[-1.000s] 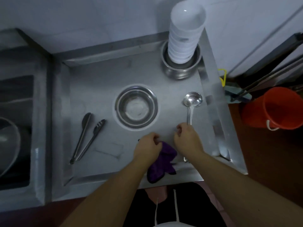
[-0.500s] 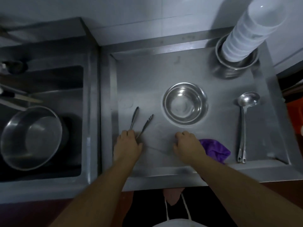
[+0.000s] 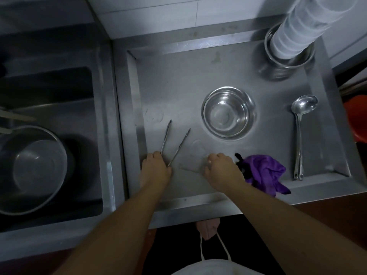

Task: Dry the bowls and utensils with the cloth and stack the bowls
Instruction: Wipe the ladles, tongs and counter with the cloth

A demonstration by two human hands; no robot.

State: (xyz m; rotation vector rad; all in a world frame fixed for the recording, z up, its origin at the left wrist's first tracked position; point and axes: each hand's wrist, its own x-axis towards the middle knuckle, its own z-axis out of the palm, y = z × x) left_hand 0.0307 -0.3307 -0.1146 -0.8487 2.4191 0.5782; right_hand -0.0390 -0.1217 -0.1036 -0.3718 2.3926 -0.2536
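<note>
Tongs [image 3: 174, 144]: near left, hinge end gripped by left hand [image 3: 155, 169]. Cloth [image 3: 266, 173]: right hand [image 3: 222, 168] curled beside it, grip unclear. Bowl [image 3: 228, 113]: centre worktop [image 3: 178, 86].

a steel sink basin [image 3: 59, 92] sits to the left of the draining tray [image 3: 178, 80], with a large steel pot [image 3: 29, 167] inside it. white wall tiles [image 3: 178, 12] run behind. an orange bucket [image 3: 357, 120] shows at the right edge. a pink mask [image 3: 208, 229] hangs below on white strings.
</note>
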